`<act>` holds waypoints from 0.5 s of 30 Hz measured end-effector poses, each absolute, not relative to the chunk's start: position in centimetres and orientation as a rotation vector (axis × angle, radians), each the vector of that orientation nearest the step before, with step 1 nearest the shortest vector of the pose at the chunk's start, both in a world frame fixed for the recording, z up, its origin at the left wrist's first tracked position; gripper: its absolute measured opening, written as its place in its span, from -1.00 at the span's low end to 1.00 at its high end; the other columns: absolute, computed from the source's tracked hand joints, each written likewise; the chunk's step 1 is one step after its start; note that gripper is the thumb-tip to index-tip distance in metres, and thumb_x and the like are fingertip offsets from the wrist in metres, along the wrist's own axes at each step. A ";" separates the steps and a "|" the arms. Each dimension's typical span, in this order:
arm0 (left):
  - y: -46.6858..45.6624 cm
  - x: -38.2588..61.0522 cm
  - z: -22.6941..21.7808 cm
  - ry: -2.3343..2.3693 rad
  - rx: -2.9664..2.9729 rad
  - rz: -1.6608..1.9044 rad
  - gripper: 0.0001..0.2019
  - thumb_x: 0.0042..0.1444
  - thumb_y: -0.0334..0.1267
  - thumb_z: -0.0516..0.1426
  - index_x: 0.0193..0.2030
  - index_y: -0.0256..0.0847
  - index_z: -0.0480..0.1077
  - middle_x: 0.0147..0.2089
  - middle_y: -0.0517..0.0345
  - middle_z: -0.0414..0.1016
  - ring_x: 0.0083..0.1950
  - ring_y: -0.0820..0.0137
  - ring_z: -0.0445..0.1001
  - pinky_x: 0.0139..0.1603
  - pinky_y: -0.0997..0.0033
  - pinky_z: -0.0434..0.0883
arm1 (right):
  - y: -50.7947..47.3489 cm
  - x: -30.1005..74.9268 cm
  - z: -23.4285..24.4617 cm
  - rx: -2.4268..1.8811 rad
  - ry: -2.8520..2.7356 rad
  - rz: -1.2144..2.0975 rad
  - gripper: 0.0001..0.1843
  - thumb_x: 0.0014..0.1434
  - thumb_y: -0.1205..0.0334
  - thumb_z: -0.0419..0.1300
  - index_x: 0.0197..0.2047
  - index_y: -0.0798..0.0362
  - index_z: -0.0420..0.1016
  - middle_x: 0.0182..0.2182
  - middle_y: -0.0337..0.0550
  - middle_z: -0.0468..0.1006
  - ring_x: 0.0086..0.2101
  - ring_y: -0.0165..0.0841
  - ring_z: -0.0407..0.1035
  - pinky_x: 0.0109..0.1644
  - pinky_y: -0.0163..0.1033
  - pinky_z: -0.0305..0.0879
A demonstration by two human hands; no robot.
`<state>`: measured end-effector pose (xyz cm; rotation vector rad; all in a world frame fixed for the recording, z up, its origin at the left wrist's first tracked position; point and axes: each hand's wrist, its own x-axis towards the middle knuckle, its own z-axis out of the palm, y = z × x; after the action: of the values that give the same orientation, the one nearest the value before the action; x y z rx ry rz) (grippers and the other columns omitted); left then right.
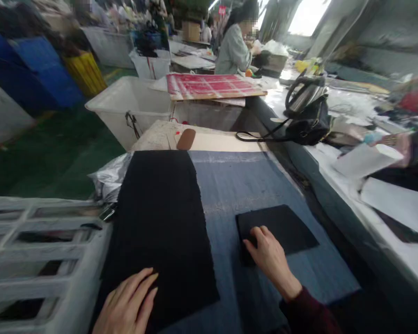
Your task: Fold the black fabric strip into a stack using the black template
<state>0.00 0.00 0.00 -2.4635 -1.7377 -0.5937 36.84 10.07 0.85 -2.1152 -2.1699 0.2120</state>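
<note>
A large sheet of black fabric [160, 208] lies flat on the left part of a blue-covered table, its right edge ragged. My left hand [128, 301] rests on its near end, fingers stretched out and holding nothing. To the right, a smaller dark piece of fabric [285, 227], possibly a stack, lies on the blue cover [226, 185]. At that piece's left edge, my right hand [270, 257] has its fingers curled and closed on it. The fingertips are partly hidden against the dark material.
Beyond the cover lie a pale board [226, 141] and a brown rounded piece [186, 139]. A black handbag [308, 120] stands on the long table at right. White slatted crate [76, 269] at left; white bin [125, 99] behind. A person [233, 51] works farther back.
</note>
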 end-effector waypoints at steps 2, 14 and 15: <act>0.6 1.5 1.1 -1.736 -2.468 -0.627 -0.71 0.22 -0.10 0.06 0.03 -0.07 0.41 0.03 0.16 0.53 0.00 0.32 0.50 -0.05 0.35 0.42 | 10.3 37.1 0.6 -2.129 -2.138 0.260 -0.89 0.19 0.25 0.06 -0.28 0.08 0.37 -0.30 -0.07 0.41 -0.27 -0.24 0.34 -0.21 -0.21 0.16; 8.5 18.6 4.8 -1.606 -3.134 -0.604 -0.66 0.26 -0.37 -0.02 0.14 -0.07 0.32 0.23 0.23 0.37 0.11 0.31 0.36 0.13 0.21 0.34 | 12.1 39.7 2.2 -2.116 -1.784 0.706 -0.78 0.01 0.28 0.09 -0.43 0.05 0.58 -0.50 -0.20 0.56 -0.41 -0.34 0.42 -0.30 -0.29 0.18; 9.2 19.6 4.5 -1.579 -3.151 -0.610 -0.65 0.26 -0.39 -0.04 0.15 -0.08 0.31 0.25 0.22 0.35 0.11 0.30 0.36 0.11 0.21 0.33 | 12.2 40.0 2.4 -2.108 -1.753 0.757 -0.77 0.00 0.26 0.10 -0.43 0.04 0.60 -0.51 -0.21 0.57 -0.41 -0.35 0.43 -0.32 -0.30 0.18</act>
<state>19.56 9.24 4.46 -3.1508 -1.5788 -0.6104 39.97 12.16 2.36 -2.1084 -1.7526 0.7569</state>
